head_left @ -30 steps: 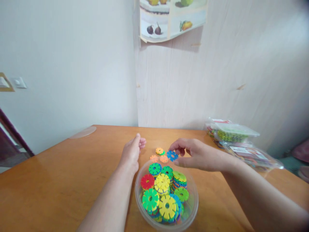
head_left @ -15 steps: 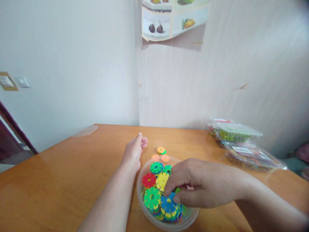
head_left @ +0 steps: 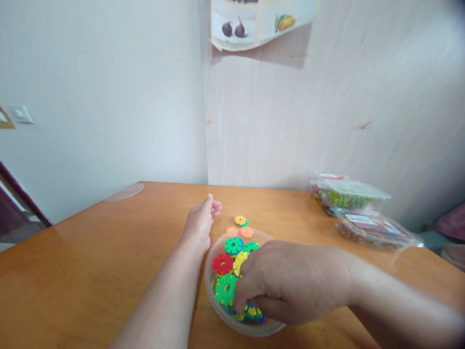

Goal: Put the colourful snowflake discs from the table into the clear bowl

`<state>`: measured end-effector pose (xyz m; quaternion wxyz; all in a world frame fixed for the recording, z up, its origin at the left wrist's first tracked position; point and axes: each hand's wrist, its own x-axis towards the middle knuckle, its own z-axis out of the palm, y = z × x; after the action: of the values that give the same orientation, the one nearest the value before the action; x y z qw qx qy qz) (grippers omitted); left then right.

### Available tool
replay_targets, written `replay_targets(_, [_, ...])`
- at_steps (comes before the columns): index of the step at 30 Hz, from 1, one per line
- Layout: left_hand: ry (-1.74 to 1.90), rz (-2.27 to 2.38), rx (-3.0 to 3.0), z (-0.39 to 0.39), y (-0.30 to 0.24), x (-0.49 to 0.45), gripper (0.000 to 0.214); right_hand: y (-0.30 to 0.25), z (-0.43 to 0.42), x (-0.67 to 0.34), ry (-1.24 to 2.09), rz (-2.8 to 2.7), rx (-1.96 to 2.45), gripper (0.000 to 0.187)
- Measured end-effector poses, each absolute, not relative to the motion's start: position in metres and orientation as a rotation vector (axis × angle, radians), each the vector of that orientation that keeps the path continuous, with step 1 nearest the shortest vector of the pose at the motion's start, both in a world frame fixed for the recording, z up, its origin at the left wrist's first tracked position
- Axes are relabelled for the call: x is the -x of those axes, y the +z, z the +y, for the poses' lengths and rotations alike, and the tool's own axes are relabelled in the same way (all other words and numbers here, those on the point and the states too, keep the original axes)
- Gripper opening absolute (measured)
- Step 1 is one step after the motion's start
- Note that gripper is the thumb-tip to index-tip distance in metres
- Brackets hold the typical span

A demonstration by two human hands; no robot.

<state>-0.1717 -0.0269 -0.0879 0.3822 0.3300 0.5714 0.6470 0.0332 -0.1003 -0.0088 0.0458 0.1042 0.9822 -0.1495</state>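
A clear round plastic tub (head_left: 214, 310) holds a pile of notched plastic discs, among them a red disc (head_left: 223, 264), a green disc (head_left: 226, 289) and part of a yellow disc (head_left: 238, 265). My right hand (head_left: 286, 281) reaches into the tub from the right, fingers bent down around a blue notched disc (head_left: 253, 306), mostly covered by the hand. My left hand (head_left: 200, 218) lies on its edge on the table, left of the tub's rim, thumb up and fingers loosely apart, with nothing visible in it.
Behind the tub lie an orange-yellow disc (head_left: 240, 220) over a green one and two paler orange discs (head_left: 231, 231). Clear plastic food boxes (head_left: 378, 228) stand at the right. A translucent lid (head_left: 125, 192) rests at the table's far left edge.
My right hand has moved left and lower into the tub, covering most of the blue disc and part of the yellow one. My left hand keeps its place beside the tub.
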Motion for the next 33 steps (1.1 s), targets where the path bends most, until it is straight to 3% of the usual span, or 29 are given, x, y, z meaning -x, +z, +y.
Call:
replay_targets(12, [1.676,1.44,-0.85,-0.028,-0.088,0.17,0.05,-0.008,-0.102,-0.055,-0.547,3.02,-0.49,0.029])
replay_targets(33, [1.649,1.455,-0.841,-0.03,-0.084,0.169,0.044,-0.006,-0.108,-0.048,-0.344,2.94,-0.534,0.026])
